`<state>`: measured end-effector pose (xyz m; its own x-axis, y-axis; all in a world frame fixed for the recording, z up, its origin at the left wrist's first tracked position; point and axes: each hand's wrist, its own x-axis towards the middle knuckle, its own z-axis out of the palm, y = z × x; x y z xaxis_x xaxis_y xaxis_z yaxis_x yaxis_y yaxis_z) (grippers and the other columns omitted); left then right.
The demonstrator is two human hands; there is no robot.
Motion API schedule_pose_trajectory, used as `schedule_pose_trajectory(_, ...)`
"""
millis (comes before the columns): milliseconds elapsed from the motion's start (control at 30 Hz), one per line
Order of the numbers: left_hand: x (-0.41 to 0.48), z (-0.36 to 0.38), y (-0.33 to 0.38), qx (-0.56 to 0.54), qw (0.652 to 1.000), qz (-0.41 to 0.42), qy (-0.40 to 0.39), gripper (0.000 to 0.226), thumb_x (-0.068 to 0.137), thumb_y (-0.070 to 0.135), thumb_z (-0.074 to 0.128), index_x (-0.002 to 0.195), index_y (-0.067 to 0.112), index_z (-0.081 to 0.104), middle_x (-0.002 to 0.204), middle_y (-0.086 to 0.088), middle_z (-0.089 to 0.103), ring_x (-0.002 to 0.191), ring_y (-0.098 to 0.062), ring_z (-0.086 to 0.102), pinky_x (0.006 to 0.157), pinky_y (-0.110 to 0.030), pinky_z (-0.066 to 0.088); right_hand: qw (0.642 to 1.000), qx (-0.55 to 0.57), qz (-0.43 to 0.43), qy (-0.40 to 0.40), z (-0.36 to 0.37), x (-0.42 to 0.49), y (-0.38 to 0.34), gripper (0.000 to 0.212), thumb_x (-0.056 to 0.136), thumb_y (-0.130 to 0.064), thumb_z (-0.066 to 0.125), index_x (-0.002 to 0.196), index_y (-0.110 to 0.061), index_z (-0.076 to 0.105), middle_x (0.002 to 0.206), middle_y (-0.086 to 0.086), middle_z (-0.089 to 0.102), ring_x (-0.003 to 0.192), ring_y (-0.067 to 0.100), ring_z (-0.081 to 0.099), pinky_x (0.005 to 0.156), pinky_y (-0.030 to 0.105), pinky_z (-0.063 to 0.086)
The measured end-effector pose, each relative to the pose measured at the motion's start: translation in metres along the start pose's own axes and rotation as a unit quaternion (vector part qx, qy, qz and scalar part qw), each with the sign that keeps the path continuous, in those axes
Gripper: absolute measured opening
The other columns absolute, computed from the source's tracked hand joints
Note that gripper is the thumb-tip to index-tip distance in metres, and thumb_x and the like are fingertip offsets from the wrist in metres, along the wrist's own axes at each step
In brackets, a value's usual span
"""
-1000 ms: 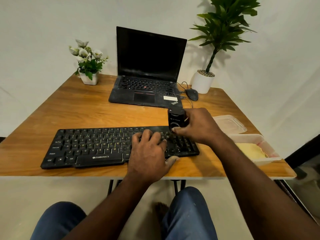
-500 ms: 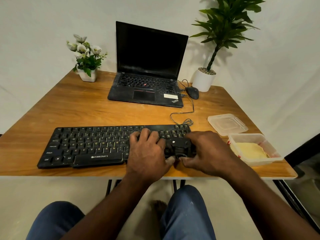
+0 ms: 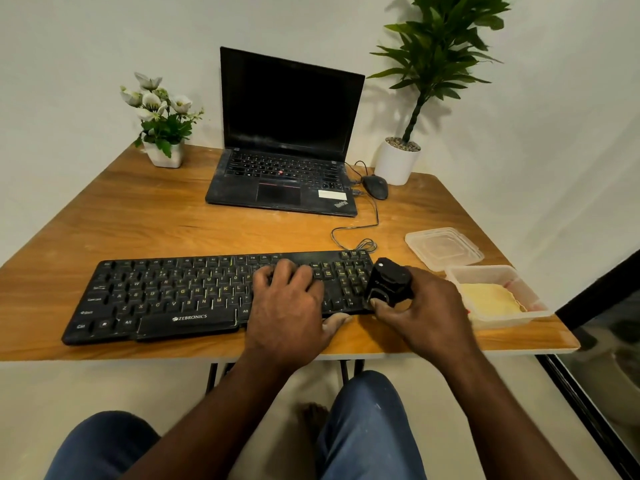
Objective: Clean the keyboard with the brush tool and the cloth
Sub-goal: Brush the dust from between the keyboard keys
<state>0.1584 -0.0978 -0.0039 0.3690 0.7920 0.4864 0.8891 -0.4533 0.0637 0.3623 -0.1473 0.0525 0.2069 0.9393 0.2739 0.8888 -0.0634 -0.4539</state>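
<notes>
Brushing keyboard (image 3: 173, 292), gripping brush tool (image 3: 389, 284) in right hand (image 3: 427, 311), steadying with flat left hand (image 3: 287, 306); probably needing row sweeps next.

A home desk setup — laptop (image 3: 287, 140), mouse (image 3: 375, 187), potted plants (image 3: 429, 81) against a plain wall.

Soft, even indoor light is filling the scene. The tall green leafy potted plant (image 3: 436, 57) is throwing faint shadows on the white wall (image 3: 104, 36). Wide-angle distortion is bowing the wooden tabletop (image 3: 138, 220) (edges most), and fine detail is looking slightly soft.
</notes>
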Motion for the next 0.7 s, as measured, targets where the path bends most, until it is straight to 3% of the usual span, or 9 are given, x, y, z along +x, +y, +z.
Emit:
schedule_pose_trajectory(133,0.0,0.0,0.001,-0.001,1.0,0.0,0.009,0.072,0.083,0.083,0.049,0.102,0.02,0.077,0.101,0.002,0.063,0.106,-0.025,0.049,0.094,-0.049,0.039,0.995,-0.016,0.054,0.082,-0.007,0.004,0.003,0.043,0.078,-0.039,0.085,0.115,-0.022,0.073,0.106,-0.002,0.076,0.092,0.018,0.067,0.077,0.028,0.05)
schedule_pose_trajectory(233,-0.001,0.001,0.0,-0.001,1.0,0.003,0.016,0.071,0.081,0.082,0.052,0.102,0.02,0.078,0.1,0.002,0.063,0.105,-0.025,0.05,0.094,-0.049,0.038,0.997,0.041,0.032,0.059,0.003,-0.003,-0.003,0.039,0.076,-0.038,0.086,0.111,-0.025,0.074,0.097,-0.01,0.074,0.083,0.007,0.065,0.071,0.022,0.05)
schedule_pose_trajectory(400,-0.001,0.002,0.0,0.001,1.0,0.0,0.011,0.072,0.082,0.083,0.05,0.102,0.02,0.078,0.101,0.002,0.063,0.106,-0.025,0.05,0.095,-0.049,0.038,0.989,-0.009,0.093,0.112,0.002,0.004,0.015,0.041,0.079,-0.041,0.084,0.114,-0.021,0.073,0.105,0.0,0.077,0.09,0.02,0.069,0.076,0.03,0.051)
schedule_pose_trajectory(700,0.0,0.003,0.0,0.001,1.0,0.003,0.014,0.073,0.082,0.083,0.05,0.102,0.019,0.078,0.1,0.002,0.063,0.106,-0.025,0.049,0.094,-0.049,0.039,0.99,0.013,0.099,0.095,0.013,0.031,0.01,0.041,0.081,-0.042,0.082,0.116,-0.023,0.073,0.104,-0.001,0.077,0.09,0.018,0.07,0.074,0.028,0.05)
